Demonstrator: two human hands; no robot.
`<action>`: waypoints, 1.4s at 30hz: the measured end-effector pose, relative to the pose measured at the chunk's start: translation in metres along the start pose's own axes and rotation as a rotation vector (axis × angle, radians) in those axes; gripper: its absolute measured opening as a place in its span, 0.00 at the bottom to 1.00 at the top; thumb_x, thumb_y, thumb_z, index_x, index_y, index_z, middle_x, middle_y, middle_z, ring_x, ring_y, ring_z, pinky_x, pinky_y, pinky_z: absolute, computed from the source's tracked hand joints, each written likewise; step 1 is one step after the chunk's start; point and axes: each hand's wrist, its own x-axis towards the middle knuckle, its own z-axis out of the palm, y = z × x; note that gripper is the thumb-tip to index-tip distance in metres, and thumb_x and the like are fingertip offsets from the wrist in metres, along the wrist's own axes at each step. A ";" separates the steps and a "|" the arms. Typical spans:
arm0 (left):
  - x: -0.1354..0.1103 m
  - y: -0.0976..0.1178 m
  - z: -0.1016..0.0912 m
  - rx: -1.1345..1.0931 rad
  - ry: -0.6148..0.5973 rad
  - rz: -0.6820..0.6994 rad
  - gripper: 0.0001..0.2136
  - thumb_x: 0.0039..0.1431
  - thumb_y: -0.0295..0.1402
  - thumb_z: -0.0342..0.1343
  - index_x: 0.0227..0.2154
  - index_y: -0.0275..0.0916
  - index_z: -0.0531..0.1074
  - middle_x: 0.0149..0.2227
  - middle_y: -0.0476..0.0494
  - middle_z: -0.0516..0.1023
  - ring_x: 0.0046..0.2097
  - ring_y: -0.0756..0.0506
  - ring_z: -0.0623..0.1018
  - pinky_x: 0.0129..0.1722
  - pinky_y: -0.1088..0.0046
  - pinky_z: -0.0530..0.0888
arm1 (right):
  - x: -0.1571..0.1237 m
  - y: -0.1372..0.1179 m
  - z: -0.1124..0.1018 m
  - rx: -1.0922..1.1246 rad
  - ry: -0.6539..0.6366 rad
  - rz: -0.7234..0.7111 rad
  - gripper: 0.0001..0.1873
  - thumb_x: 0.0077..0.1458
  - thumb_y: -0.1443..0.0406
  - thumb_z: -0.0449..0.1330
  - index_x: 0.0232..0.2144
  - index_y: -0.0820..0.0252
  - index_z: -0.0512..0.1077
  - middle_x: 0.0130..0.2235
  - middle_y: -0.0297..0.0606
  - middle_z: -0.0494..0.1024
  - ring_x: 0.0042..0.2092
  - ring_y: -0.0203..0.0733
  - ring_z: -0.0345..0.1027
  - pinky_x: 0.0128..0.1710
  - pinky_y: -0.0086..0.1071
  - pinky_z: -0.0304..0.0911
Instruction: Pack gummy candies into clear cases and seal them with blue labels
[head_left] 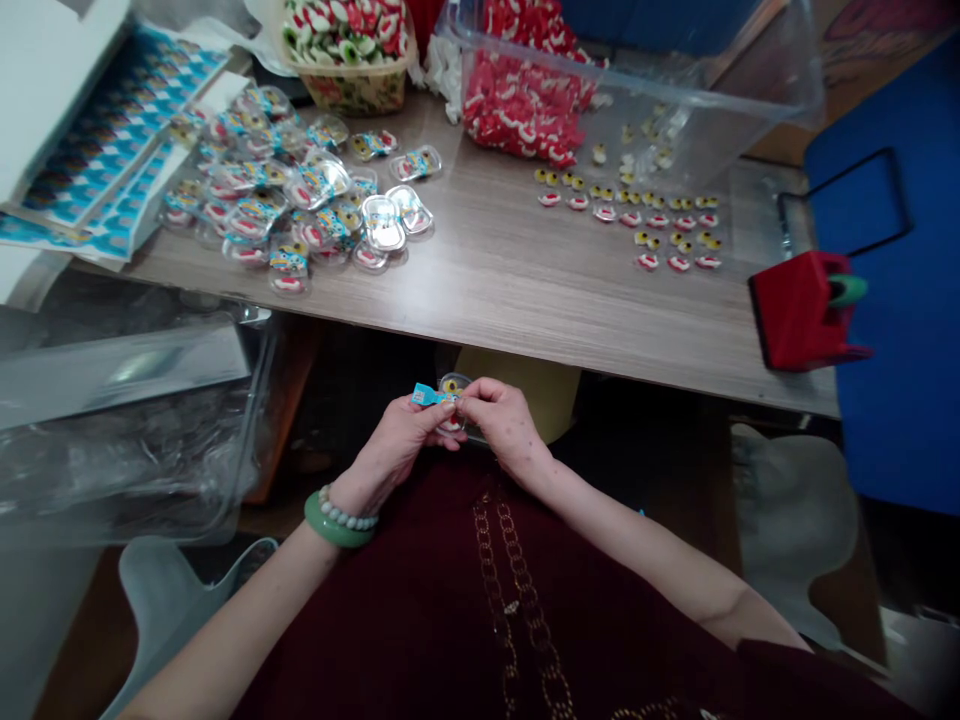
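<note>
Two bare hands meet in front of the table edge, over the person's lap. The left hand [405, 430] is closed on a small clear pack [453, 383], thumb on top and fingers beneath, with a blue printed strip [424, 395] lying across it. Thumb and forefinger of the right hand [510, 425] are pinched together on the strip's right end, over the pack; yellow and red show inside.

Beyond is a grey wood-grain table [465, 270]. On its left half lies a heap of filled packs [300, 185], a few silvery, beside stacked blue printed sheets [97, 130]. Loose yellow-and-black pieces [600, 191] and red-and-white pieces [604, 214] sit in short rows on the right half. A red tape dispenser [802, 310] with a green roll stands at the right end, near a blue panel [900, 330].

At the back, a patterned tub [352, 88] is heaped with red, white and green pieces. Next to it, a large clear bin [720, 95] has a mass of red-and-white pieces at its left end. Below the table's left end, a clear crate [259, 420] holds transparent plastic, too blurred to make out.
</note>
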 end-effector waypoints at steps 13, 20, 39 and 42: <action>0.001 -0.003 0.008 0.055 0.071 0.048 0.15 0.46 0.40 0.71 0.26 0.33 0.75 0.24 0.43 0.79 0.26 0.46 0.80 0.24 0.73 0.78 | 0.000 0.010 -0.001 -0.118 0.043 -0.043 0.07 0.47 0.64 0.61 0.20 0.58 0.70 0.24 0.31 0.73 0.27 0.34 0.65 0.29 0.30 0.60; 0.009 -0.010 0.004 0.184 0.169 0.169 0.16 0.48 0.42 0.69 0.28 0.34 0.73 0.22 0.45 0.78 0.24 0.47 0.79 0.23 0.73 0.77 | 0.005 0.014 -0.018 0.097 -0.087 0.160 0.07 0.44 0.61 0.66 0.27 0.57 0.80 0.29 0.36 0.80 0.32 0.38 0.70 0.38 0.35 0.63; 0.009 -0.001 0.009 0.047 0.226 0.080 0.08 0.56 0.31 0.64 0.28 0.32 0.71 0.20 0.45 0.76 0.21 0.46 0.78 0.19 0.75 0.76 | -0.001 0.020 -0.032 0.301 -0.066 0.189 0.13 0.41 0.58 0.70 0.29 0.59 0.77 0.27 0.32 0.78 0.28 0.33 0.68 0.31 0.30 0.61; 0.007 0.001 0.012 0.004 0.199 0.045 0.08 0.57 0.30 0.63 0.28 0.32 0.72 0.20 0.45 0.76 0.21 0.46 0.78 0.19 0.76 0.76 | -0.002 0.026 -0.028 0.365 -0.079 0.161 0.11 0.40 0.60 0.71 0.25 0.59 0.76 0.24 0.31 0.77 0.26 0.32 0.66 0.32 0.31 0.62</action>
